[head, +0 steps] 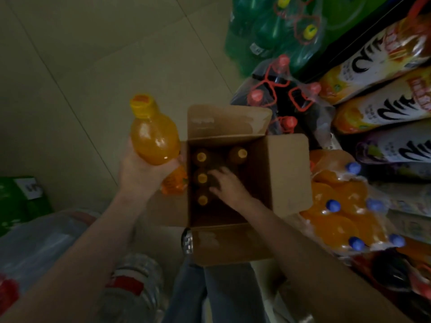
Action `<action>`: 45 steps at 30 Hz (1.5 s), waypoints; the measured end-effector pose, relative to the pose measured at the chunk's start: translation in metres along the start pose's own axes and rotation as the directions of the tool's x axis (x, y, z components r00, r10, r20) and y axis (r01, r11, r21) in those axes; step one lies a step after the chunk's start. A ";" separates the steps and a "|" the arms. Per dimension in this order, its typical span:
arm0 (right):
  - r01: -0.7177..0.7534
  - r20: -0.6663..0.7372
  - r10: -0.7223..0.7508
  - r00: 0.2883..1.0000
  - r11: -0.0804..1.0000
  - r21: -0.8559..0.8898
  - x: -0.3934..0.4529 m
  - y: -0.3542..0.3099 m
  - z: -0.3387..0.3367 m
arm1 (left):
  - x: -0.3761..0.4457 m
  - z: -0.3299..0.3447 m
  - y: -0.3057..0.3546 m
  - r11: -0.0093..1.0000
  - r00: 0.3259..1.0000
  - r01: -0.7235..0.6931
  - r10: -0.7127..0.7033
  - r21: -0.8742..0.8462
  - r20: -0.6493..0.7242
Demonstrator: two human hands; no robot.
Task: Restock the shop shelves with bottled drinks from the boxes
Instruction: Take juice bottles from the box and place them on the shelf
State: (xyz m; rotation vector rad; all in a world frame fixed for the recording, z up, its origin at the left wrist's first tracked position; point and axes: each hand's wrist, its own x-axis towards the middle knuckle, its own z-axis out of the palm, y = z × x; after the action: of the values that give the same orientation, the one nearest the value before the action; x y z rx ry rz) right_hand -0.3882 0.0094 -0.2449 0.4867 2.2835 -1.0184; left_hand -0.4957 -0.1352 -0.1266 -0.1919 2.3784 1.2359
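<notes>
An open cardboard box [284,173] stands on the floor in front of me with several orange juice bottles [202,157] upright inside, yellow caps up. My left hand [142,169] grips one orange juice bottle [151,136] by its lower body, lifted just left of the box. My right hand [227,185] reaches down into the box with its fingers spread over the bottles in the middle; whether it holds one I cannot tell.
Shrink-wrapped packs crowd the right: green bottles [279,29], dark cola with red caps [277,94], orange drinks with blue caps [345,213], large juice bottles on the shelf [382,61]. Clear water bottles [135,283] lie at lower left, green packs [21,197] beside them.
</notes>
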 end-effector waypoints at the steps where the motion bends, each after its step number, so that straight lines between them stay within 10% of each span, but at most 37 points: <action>1: 0.012 0.023 -0.011 1.000 0.998 -0.065 0.011 -0.002 0.015 | 0.003 -0.001 -0.006 1.000 1.000 -0.008 0.008 0.022 0.011; 7: 0.005 0.128 0.058 0.990 0.896 -0.445 0.066 0.002 0.057 | 0.021 0.003 -0.038 0.994 0.986 -0.100 0.095 0.035 0.135; 14: -0.070 -0.093 0.051 0.994 0.974 -0.214 -0.004 -0.007 -0.027 | 0.002 0.010 0.004 0.996 0.986 -0.061 0.050 0.065 0.159; 26: -0.005 -0.654 0.091 0.751 0.991 0.132 -0.398 -0.164 -0.417 | -0.177 -0.044 0.401 0.863 0.748 -0.498 0.476 -0.083 0.464; 29: 0.032 -0.831 0.032 0.555 0.998 0.060 -0.514 -0.184 -0.465 | -0.246 -0.043 0.498 0.735 0.574 -0.651 0.641 -0.191 0.509; 32: 0.060 -0.991 -0.011 0.133 0.998 -0.003 -0.614 -0.179 -0.493 | -0.320 -0.024 0.577 0.566 0.398 -0.790 0.767 -0.238 0.502; 38: 0.365 -0.765 0.264 -0.588 0.930 0.040 -0.758 -0.129 -0.525 | -0.450 0.050 0.667 0.332 0.087 -0.852 0.852 -0.404 0.517; 42: 0.261 -0.587 0.265 -0.765 0.961 0.093 -0.807 -0.082 -0.531 | -0.509 0.099 0.686 0.239 -0.041 -0.850 0.859 -0.470 0.511; 45: 0.160 -0.592 0.192 -0.782 0.981 0.107 -0.822 -0.052 -0.543 | -0.532 0.132 0.691 0.243 -0.007 -0.856 0.877 -0.455 0.481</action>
State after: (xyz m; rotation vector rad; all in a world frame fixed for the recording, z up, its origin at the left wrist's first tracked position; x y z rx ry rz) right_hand 0.0133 0.3169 0.6024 3.2241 3.4983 -0.1458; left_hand -0.2020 0.3335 0.5601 1.7920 1.5878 1.3821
